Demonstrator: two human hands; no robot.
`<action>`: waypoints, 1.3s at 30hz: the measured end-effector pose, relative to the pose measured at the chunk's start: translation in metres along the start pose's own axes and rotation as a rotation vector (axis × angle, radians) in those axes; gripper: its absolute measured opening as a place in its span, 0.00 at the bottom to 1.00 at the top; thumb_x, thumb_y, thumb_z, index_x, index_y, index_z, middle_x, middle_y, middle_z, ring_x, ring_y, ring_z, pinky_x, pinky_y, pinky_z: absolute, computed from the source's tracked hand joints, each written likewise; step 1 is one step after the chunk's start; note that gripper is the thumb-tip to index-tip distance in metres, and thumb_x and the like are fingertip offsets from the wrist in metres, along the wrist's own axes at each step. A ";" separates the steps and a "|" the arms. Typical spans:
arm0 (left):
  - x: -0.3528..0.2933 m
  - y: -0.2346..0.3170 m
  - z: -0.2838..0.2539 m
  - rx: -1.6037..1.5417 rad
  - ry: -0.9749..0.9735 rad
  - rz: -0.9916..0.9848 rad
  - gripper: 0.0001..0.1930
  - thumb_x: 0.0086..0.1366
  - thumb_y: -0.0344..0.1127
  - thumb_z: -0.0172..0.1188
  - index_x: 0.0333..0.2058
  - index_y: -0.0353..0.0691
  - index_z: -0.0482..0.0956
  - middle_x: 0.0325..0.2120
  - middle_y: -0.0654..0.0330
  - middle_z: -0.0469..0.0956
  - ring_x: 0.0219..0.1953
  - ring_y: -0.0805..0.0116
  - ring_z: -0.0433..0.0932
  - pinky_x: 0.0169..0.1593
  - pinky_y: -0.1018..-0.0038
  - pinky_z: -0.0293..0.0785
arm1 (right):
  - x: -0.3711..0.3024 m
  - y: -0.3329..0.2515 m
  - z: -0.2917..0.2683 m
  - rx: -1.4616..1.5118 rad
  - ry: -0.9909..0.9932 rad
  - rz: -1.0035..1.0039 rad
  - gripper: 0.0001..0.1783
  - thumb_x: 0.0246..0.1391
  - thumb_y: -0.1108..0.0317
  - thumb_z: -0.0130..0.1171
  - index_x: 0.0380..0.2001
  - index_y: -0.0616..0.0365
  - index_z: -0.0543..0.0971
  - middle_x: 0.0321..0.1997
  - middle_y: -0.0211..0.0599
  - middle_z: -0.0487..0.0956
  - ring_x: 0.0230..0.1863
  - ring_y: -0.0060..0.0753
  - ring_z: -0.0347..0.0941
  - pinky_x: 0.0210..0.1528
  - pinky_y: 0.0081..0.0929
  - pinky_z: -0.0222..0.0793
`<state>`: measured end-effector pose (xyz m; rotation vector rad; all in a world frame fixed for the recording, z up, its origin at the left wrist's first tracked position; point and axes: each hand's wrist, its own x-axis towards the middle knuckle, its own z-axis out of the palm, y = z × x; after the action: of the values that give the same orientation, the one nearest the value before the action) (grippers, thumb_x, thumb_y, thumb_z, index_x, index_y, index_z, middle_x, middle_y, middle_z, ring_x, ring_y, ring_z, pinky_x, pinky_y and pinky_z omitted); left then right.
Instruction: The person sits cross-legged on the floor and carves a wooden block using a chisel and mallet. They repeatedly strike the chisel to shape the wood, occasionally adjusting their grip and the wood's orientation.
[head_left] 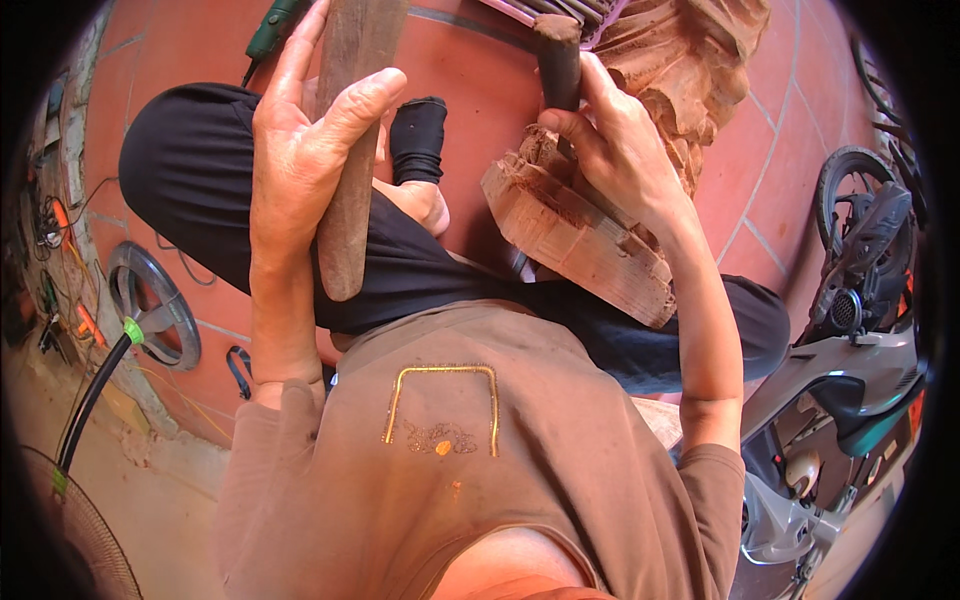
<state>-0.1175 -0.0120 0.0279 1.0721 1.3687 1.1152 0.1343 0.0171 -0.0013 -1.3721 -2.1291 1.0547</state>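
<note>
My left hand [310, 150] is closed around a long flat wooden bat [350, 215], its thumb lying across the wood. The bat's rounded end points toward me, and its far end runs out of the picture. In my right hand [625, 145] is a dark cylindrical tool handle [558, 75] with a worn brown top, gripped between thumb and fingers. Its lower end is hidden, so I cannot tell the kind of tool. Below that hand a partly carved wood block [570, 235] rests by my crossed legs, with rough, chipped edges.
A large carved wooden piece [690, 60] with folds lies at the far right. Beside it a pink basket [515, 12] holds several slender tools. A green power tool [270, 30] lies at the far left. A motorbike [860, 370] stands right; a fan [75, 530] and wheel-shaped base [155, 305] are left.
</note>
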 end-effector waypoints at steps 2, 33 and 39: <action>0.000 0.001 0.000 -0.013 -0.010 0.002 0.37 0.65 0.36 0.67 0.69 0.35 0.62 0.25 0.63 0.77 0.21 0.80 0.74 0.25 0.83 0.70 | -0.003 -0.006 0.001 0.151 0.003 0.008 0.20 0.62 0.70 0.62 0.52 0.56 0.65 0.27 0.54 0.76 0.33 0.62 0.77 0.34 0.47 0.69; 0.000 0.001 0.001 0.006 0.001 -0.042 0.37 0.64 0.34 0.68 0.70 0.38 0.63 0.29 0.61 0.78 0.25 0.79 0.75 0.28 0.83 0.71 | 0.002 -0.006 0.000 0.219 0.010 0.041 0.20 0.60 0.71 0.63 0.48 0.60 0.64 0.27 0.57 0.79 0.35 0.64 0.79 0.31 0.46 0.71; 0.002 -0.001 0.006 0.010 0.037 -0.037 0.38 0.64 0.35 0.68 0.70 0.39 0.63 0.30 0.61 0.78 0.26 0.79 0.75 0.28 0.82 0.71 | 0.003 0.001 0.013 0.064 -0.063 0.056 0.22 0.59 0.69 0.64 0.50 0.58 0.64 0.25 0.57 0.77 0.33 0.66 0.78 0.32 0.54 0.70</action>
<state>-0.1115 -0.0097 0.0263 1.0339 1.4191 1.1065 0.1247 0.0148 -0.0111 -1.3939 -2.0928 1.1923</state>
